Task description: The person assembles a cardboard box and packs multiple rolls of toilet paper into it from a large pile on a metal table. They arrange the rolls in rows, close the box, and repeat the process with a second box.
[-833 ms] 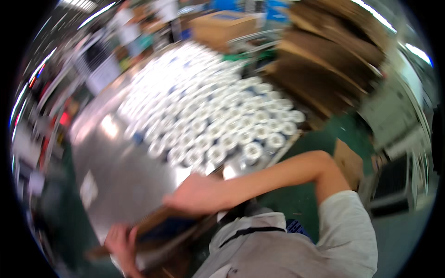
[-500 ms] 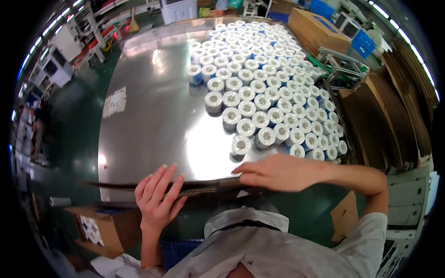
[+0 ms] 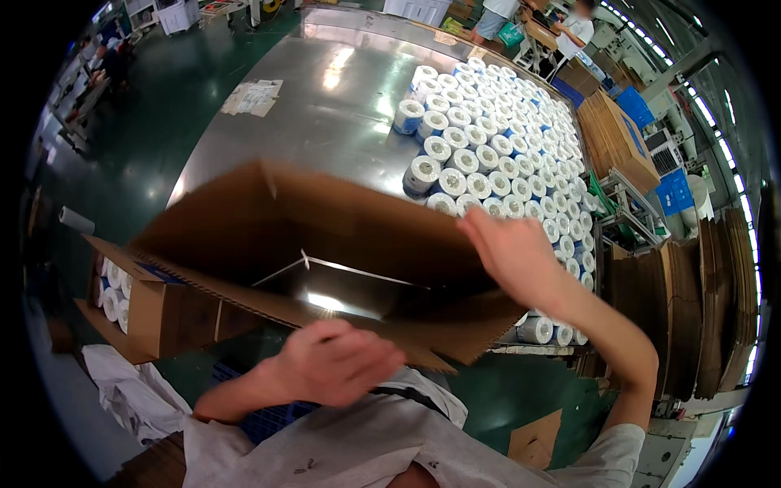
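Brown corrugated carton (image 3: 358, 215), open at the top, is at the near edge of the metal table (image 3: 325, 130); right hand (image 3: 517, 256) grasps its right-hand rim; left hand (image 3: 338, 362) is curled at its near wall, grip cannot be determined; white rolls (image 3: 488, 154) crowd the table beyond; second carton (image 3: 183, 313), containing rolls, lies left.

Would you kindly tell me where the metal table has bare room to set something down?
Bare tabletop shows beyond the open box, between the pale paper patch and the white rolls, which crowd the right side.
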The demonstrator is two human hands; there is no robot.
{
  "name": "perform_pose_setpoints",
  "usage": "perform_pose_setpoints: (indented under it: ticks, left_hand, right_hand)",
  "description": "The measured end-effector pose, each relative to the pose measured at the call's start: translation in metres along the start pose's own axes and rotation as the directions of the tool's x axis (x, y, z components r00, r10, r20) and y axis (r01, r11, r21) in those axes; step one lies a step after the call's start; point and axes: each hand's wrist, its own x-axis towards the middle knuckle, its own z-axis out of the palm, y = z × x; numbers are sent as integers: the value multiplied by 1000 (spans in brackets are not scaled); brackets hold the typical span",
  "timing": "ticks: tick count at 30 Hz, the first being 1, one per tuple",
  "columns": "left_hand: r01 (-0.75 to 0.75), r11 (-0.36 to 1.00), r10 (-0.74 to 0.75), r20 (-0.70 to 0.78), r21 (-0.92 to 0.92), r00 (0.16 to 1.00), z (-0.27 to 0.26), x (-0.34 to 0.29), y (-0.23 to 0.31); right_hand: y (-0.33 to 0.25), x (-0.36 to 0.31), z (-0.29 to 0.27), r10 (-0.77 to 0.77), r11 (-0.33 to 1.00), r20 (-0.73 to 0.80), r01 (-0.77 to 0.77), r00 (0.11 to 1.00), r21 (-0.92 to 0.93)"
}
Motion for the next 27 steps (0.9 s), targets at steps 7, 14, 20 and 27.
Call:
perform_pose_setpoints:
  ticks: [7, 14, 20, 27]
  left_hand:
    - [7, 989, -6, 12, -149, 1000, 48, 39, 32]
    - [216, 959, -167, 249, -183, 954, 4, 46, -9]
    - [671, 728, -685, 119, 144, 718, -104, 40, -132]
    - [627, 33, -823, 335, -778, 459, -164, -115, -256]
  right_hand:
    - [-15, 131, 37, -91, 995, -247, 95, 965, 4]
    - [4, 154, 59, -124, 984, -214, 148, 969, 100]
    - [10, 145, 53, -142, 977, -181, 167, 973, 132]
    - [-10, 146, 44, -184, 966, -130, 204, 974, 160]
